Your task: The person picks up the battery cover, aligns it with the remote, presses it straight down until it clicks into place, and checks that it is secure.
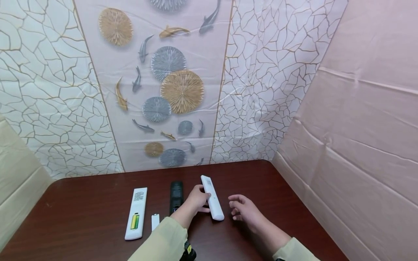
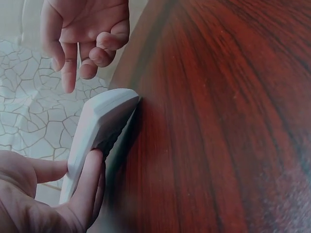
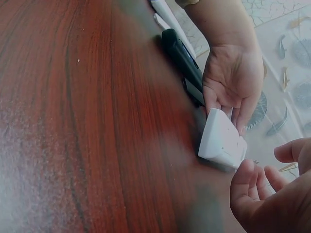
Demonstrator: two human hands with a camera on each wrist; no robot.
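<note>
My left hand (image 1: pixel 195 200) grips a white remote control (image 1: pixel 213 203) from its left side, thumb on one face and fingers under it. In the left wrist view the remote (image 2: pixel 90 121) is tilted, its dark buttons facing down toward the table and its lower end close over the wood. Its plain back with a small label faces up in the head view. My right hand (image 1: pixel 246 212) hovers just right of the remote with loosely bent fingers and holds nothing. The right wrist view shows its fingertips (image 3: pixel 243 172) near the remote's end (image 3: pixel 221 138).
Left of my hands, a second white remote (image 1: pixel 132 226) lies back up, a yellow-green battery (image 1: pixel 135 221) showing in it. Beside it is a small white battery cover (image 1: pixel 155 220), partly behind my sleeve. A black remote (image 1: pixel 176 194) lies between. Patterned cloth (image 1: pixel 169 90) hangs behind the table.
</note>
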